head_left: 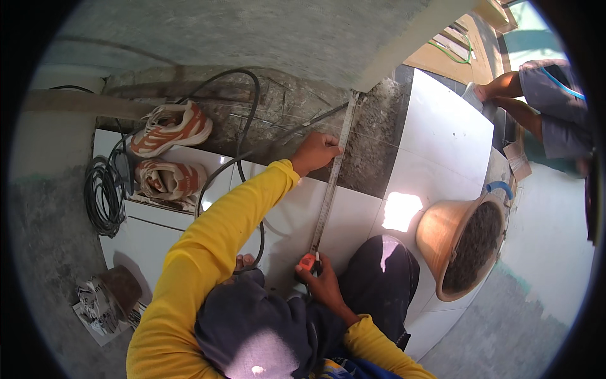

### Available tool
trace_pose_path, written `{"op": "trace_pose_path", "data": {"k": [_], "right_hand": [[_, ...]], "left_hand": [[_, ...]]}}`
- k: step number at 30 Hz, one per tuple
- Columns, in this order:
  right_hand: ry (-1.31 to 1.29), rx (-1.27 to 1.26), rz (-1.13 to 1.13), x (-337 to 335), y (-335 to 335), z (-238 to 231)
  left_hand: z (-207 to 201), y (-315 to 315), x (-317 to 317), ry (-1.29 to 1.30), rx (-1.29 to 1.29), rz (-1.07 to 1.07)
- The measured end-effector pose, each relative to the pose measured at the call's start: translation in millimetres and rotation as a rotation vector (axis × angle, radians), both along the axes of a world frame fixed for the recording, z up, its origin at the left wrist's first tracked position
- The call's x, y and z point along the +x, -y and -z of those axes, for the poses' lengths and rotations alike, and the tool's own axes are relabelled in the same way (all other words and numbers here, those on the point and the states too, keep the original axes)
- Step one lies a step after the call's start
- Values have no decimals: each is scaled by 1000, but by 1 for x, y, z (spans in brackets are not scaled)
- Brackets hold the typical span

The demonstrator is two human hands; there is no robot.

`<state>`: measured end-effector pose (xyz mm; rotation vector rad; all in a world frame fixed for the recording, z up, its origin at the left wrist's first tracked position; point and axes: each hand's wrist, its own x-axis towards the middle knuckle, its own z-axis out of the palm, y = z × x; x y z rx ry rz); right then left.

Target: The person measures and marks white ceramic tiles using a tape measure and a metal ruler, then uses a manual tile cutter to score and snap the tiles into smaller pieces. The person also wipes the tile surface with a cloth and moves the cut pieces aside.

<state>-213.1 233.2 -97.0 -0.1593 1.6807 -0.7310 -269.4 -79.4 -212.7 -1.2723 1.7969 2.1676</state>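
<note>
A tape measure's blade (pixel 330 189) is drawn out across the white tiles and a strip of bare rubble to the foot of the grey wall corner. My left hand (pixel 315 153) is closed at the blade's edge about midway, its fingertips pinching it. Close to my knees, my right hand (pixel 325 284) grips the red tape measure case (pixel 307 261). A small white-tipped stick, too small to name, pokes up beside the case from the same hand. White floor tiles (pixel 353 218) lie under the blade, bordering the rubble strip (pixel 372 142).
Worn orange-and-white shoes (pixel 173 129) stand at left, near a coiled black cable (pixel 104 196) that loops toward the wall. An orange bucket of dark mortar (pixel 435 237) tilts at right. A small brown bucket (pixel 120 287) lies lower left. Another person's legs (pixel 514 104) show upper right.
</note>
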Motion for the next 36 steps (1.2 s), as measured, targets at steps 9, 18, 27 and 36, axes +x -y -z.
{"op": "trace_pose_path", "data": {"k": [9,18,27,36], "right_hand": [[3,-19,18,2,0,-2],[51,8,24,-1,0,4],[55,21,22,-6,8,-5],[67,9,42,-4,6,0]], "left_hand": [[5,-8,13,-21,48,-8],[-6,-11,26,-27,161,23],[-12,-10,29,-36,109,141],[-13,-10,29,-33,145,127]]}}
